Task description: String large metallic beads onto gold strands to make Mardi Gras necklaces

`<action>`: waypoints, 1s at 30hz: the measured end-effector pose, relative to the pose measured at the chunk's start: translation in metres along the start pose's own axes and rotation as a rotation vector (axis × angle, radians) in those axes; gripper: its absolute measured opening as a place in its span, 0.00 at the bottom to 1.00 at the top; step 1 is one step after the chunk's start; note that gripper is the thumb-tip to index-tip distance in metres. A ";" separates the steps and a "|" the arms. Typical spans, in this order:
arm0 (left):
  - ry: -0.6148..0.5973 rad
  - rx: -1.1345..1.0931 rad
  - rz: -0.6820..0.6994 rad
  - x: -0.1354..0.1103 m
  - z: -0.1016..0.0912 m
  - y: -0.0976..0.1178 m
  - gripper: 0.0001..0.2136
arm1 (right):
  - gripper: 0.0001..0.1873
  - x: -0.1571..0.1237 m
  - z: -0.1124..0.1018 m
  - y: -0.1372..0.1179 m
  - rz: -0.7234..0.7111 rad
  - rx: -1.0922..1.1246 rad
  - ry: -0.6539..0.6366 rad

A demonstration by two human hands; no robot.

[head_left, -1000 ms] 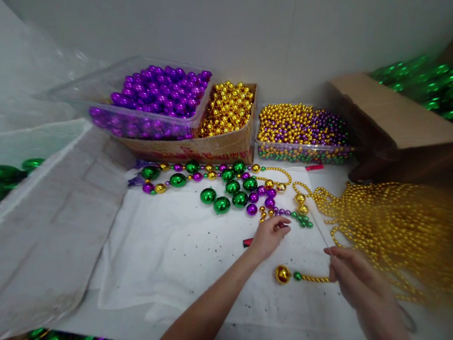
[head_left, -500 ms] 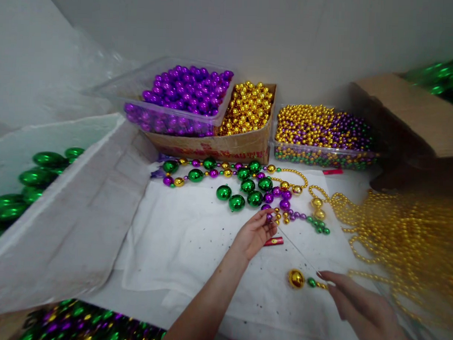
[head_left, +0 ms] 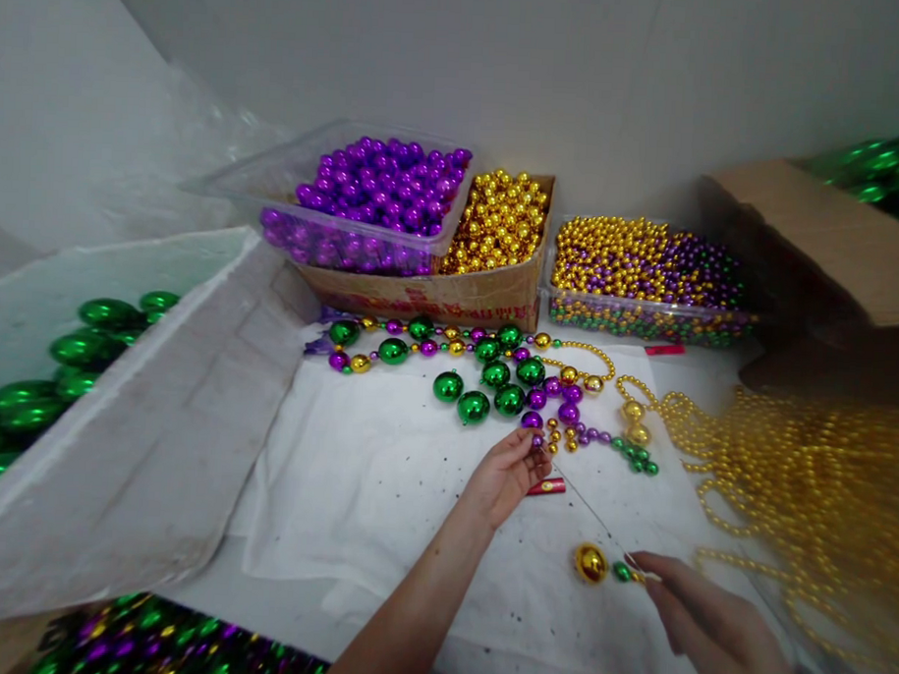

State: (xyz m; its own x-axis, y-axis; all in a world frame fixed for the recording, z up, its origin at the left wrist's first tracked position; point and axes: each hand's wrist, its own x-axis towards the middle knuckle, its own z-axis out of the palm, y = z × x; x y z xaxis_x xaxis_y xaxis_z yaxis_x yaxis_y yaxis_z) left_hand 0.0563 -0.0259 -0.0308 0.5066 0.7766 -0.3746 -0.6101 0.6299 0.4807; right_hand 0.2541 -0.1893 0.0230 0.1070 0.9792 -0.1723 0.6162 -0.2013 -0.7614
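Observation:
My left hand [head_left: 505, 479] is closed over the white cloth, its fingertips pinching a small purple bead [head_left: 537, 441]. A thin string [head_left: 589, 507] stretches from near those fingers down to my right hand [head_left: 706, 606]. The right thumb and forefinger are closed on the string. Right by these fingertips is a small green bead [head_left: 622, 571] with small gold beads, and a large gold ball [head_left: 590, 562] lies just left of it. Beyond my left hand are purple balls [head_left: 569, 413], small gold beads [head_left: 553, 436], green balls [head_left: 474, 407] and small green beads [head_left: 637, 456].
A tub of purple balls [head_left: 381, 192] and a carton of gold balls [head_left: 502, 216] stand behind. Beside them is a clear tub of mixed beads [head_left: 644, 265]. Gold bead strands [head_left: 805, 487] pile at right; a white foam box [head_left: 144, 415] stands left. A red tube [head_left: 548, 486] lies near my left hand.
The camera view has shifted slightly, so everything sits a little lower and further right. Both hands keep nearly the same pose, with the string still stretched between them.

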 end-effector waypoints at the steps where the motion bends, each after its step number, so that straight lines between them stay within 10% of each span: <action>1: -0.001 0.009 0.003 -0.001 0.000 0.000 0.06 | 0.18 -0.001 0.002 0.003 0.014 0.021 -0.015; 12: -0.120 0.275 -0.077 -0.020 0.027 -0.014 0.10 | 0.12 0.033 0.046 -0.024 0.101 0.411 0.167; 17: 0.020 0.554 0.209 -0.028 0.042 0.004 0.07 | 0.15 0.050 0.032 -0.024 0.000 0.233 0.218; 23: -0.136 0.711 0.444 -0.029 0.071 0.020 0.06 | 0.11 0.075 0.010 -0.049 -0.255 0.217 0.233; 30: -0.091 0.590 0.469 -0.035 0.072 0.024 0.05 | 0.10 0.073 0.002 -0.062 -0.048 0.496 0.108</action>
State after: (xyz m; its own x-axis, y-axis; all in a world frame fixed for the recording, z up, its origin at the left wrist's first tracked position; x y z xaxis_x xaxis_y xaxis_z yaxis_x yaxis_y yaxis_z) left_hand 0.0676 -0.0390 0.0516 0.3383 0.9406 0.0279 -0.3597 0.1019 0.9275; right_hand 0.2221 -0.1053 0.0568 0.1841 0.9793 -0.0843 0.1804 -0.1179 -0.9765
